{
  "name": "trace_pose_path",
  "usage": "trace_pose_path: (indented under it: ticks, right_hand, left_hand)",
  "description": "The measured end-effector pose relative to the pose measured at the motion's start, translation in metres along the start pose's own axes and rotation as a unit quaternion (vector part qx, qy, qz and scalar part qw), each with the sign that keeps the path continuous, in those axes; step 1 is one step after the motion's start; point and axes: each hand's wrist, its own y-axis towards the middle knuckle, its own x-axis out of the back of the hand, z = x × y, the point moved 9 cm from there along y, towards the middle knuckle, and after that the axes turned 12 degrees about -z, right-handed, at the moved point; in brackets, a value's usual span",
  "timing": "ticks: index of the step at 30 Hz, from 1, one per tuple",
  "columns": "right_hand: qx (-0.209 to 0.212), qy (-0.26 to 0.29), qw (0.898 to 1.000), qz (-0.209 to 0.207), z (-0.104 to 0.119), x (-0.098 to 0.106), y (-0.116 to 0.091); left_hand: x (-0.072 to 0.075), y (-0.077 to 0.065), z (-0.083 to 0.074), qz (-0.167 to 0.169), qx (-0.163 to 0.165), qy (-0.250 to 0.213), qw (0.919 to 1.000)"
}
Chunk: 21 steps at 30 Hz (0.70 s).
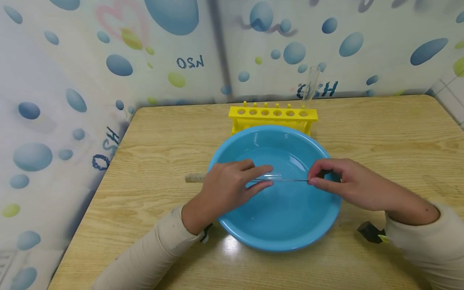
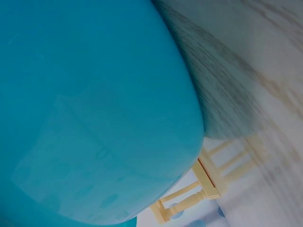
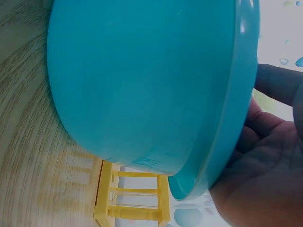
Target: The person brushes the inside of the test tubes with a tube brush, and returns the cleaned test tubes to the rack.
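Observation:
My left hand (image 1: 232, 181) grips a clear glass test tube (image 1: 277, 176) above the blue basin (image 1: 272, 241), the tube lying level. To the left of that hand shows the bristly head of a test tube brush (image 1: 194, 178); whether glass covers it there I cannot tell. The brush's thin twisted wire runs out of the tube's right end. My right hand (image 1: 344, 179) pinches the wire's end between thumb and forefinger, over the basin's right rim. In the right wrist view, this hand (image 3: 265, 161) is partly hidden behind the rim. The left wrist view shows no hand.
Behind the basin stands a yellow test tube rack (image 1: 273, 114), with another glass test tube (image 1: 311, 86) upright at its right end. Everything stands on a wooden table (image 1: 156, 145) against a wall with printed blue spots. A black device (image 1: 369, 232) hangs at the right sleeve.

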Motion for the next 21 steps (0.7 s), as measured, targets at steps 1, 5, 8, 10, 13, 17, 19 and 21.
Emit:
trace_pose_path:
  ticks: [1, 5, 8, 10, 13, 17, 19, 21]
  right_hand:
    - [0.003, -0.003, 1.0, -0.002, 0.0, 0.0, 0.0]
    - [0.026, -0.021, 0.999, -0.019, 0.006, 0.001, 0.001]
    - [0.053, -0.043, 0.997, -0.04, 0.013, 0.003, 0.001]
    - [0.067, -0.054, 0.995, -0.052, 0.016, 0.005, 0.0]
    - [0.064, -0.053, 0.995, -0.053, 0.015, 0.006, 0.0]
    - [0.039, -0.034, 0.998, -0.031, 0.009, 0.005, 0.0]
    - [0.035, -0.023, 0.999, -0.024, 0.006, 0.004, 0.001]
    - [0.03, -0.014, 0.999, -0.023, 0.003, 0.004, 0.001]
  left_hand:
    - [0.0, 0.0, 0.0, 0.001, 0.001, 0.0, 1.0]
    - [-0.002, 0.0, 0.001, 0.006, 0.003, 0.0, 1.0]
    - [-0.002, -0.001, 0.001, 0.008, 0.003, 0.001, 1.0]
    - [-0.002, -0.001, 0.001, 0.008, 0.004, 0.002, 1.0]
    - [-0.002, -0.001, 0.002, 0.007, 0.006, 0.003, 0.9999]
    - [-0.001, -0.001, 0.002, 0.006, 0.008, 0.005, 0.9999]
    - [0.0, -0.001, 0.002, 0.004, 0.007, 0.006, 0.9999]
    - [0.0, 0.0, 0.002, 0.003, 0.005, 0.008, 1.0]
